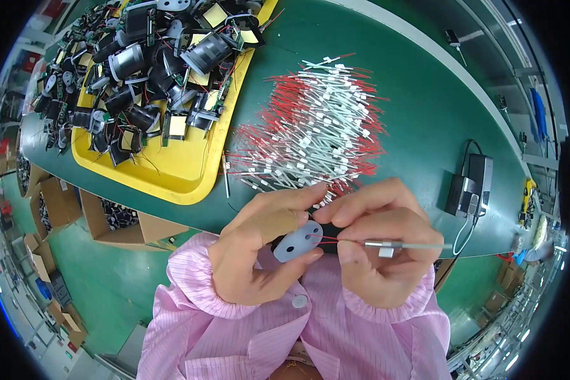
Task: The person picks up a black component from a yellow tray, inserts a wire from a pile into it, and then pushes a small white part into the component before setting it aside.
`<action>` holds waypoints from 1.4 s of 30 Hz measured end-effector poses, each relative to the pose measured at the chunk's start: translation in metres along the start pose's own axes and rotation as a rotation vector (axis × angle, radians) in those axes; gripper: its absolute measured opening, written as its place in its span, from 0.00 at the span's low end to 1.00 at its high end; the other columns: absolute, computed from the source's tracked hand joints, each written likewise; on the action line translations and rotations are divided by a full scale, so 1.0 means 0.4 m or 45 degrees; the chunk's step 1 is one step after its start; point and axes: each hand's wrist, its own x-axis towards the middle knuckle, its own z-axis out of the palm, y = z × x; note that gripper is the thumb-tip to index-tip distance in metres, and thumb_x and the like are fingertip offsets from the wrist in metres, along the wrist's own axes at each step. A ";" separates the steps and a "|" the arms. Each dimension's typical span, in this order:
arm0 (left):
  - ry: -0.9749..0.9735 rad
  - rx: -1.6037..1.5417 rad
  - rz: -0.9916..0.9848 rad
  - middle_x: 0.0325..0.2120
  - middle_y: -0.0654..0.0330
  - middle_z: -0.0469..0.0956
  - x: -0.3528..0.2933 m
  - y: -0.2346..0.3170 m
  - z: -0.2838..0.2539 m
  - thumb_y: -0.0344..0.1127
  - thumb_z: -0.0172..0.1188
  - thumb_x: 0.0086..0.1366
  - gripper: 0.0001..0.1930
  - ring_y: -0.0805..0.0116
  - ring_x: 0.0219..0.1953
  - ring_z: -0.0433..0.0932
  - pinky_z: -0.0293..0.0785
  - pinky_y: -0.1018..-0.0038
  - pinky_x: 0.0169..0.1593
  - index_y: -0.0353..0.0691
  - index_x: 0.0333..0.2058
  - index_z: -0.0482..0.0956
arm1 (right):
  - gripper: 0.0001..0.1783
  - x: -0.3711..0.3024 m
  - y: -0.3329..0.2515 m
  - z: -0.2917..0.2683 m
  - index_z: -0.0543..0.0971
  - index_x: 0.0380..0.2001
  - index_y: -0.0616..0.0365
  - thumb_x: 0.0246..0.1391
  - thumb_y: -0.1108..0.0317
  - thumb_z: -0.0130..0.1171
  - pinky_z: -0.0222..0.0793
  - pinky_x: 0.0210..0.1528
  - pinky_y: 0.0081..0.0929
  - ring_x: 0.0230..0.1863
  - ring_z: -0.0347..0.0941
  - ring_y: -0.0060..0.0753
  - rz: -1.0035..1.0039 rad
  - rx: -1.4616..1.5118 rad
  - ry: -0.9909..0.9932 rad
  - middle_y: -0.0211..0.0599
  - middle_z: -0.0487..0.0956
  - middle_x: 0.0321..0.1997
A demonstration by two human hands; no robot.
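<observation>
Close to the table's front edge, my left hand (250, 250) grips a grey oval end piece with several round holes (292, 246) between thumb and fingers. What lies behind that piece is mostly hidden by my hand. My right hand (389, 250) pinches a thin pale sensor lead (386, 244) with a metal collar and a small white tag. Its fine red wires reach leftward to the holes of the grey piece; whether they pass into them, I cannot tell. Just beyond my fingers lies a heap of similar white leads with red wire ends (326, 123).
At the far left, a yellow tray (190, 190) is heaped with black cylindrical assemblies with green boards (130, 63). More assemblies are piled left of it. A black power adapter (478, 180) with a cable sits at right. Cardboard boxes (139, 234) stand on the floor at left.
</observation>
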 end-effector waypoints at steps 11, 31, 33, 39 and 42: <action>0.050 0.003 0.046 0.43 0.28 0.72 -0.005 -0.005 0.005 0.18 0.67 0.48 0.26 0.42 0.46 0.77 0.77 0.61 0.45 0.27 0.46 0.65 | 0.08 -0.002 0.001 0.005 0.77 0.29 0.69 0.41 0.84 0.63 0.75 0.34 0.24 0.35 0.80 0.39 -0.118 -0.101 -0.018 0.50 0.76 0.37; -0.030 0.028 0.017 0.45 0.29 0.72 0.003 0.004 -0.007 0.18 0.68 0.46 0.28 0.42 0.47 0.76 0.76 0.61 0.46 0.28 0.46 0.66 | 0.06 0.022 -0.033 0.003 0.77 0.26 0.68 0.39 0.84 0.58 0.79 0.35 0.31 0.31 0.80 0.41 -0.081 -0.322 -0.128 0.48 0.76 0.32; -0.046 0.026 0.016 0.45 0.29 0.72 0.005 0.003 -0.008 0.18 0.68 0.46 0.28 0.42 0.47 0.76 0.76 0.61 0.46 0.29 0.46 0.65 | 0.07 0.025 -0.039 0.001 0.77 0.26 0.68 0.38 0.84 0.59 0.79 0.34 0.31 0.31 0.80 0.41 -0.071 -0.334 -0.131 0.49 0.76 0.32; -0.068 0.051 0.041 0.46 0.29 0.72 0.005 -0.001 -0.014 0.18 0.68 0.46 0.29 0.43 0.48 0.76 0.76 0.61 0.47 0.30 0.47 0.65 | 0.08 0.038 -0.061 0.005 0.76 0.25 0.68 0.37 0.83 0.61 0.78 0.32 0.28 0.30 0.79 0.39 -0.087 -0.507 -0.230 0.49 0.76 0.30; -0.050 0.039 0.061 0.47 0.31 0.72 0.006 -0.001 -0.014 0.19 0.68 0.46 0.28 0.43 0.48 0.76 0.77 0.62 0.46 0.30 0.46 0.66 | 0.09 0.039 -0.071 0.007 0.76 0.25 0.67 0.35 0.83 0.62 0.78 0.30 0.26 0.30 0.79 0.39 -0.095 -0.576 -0.242 0.47 0.76 0.30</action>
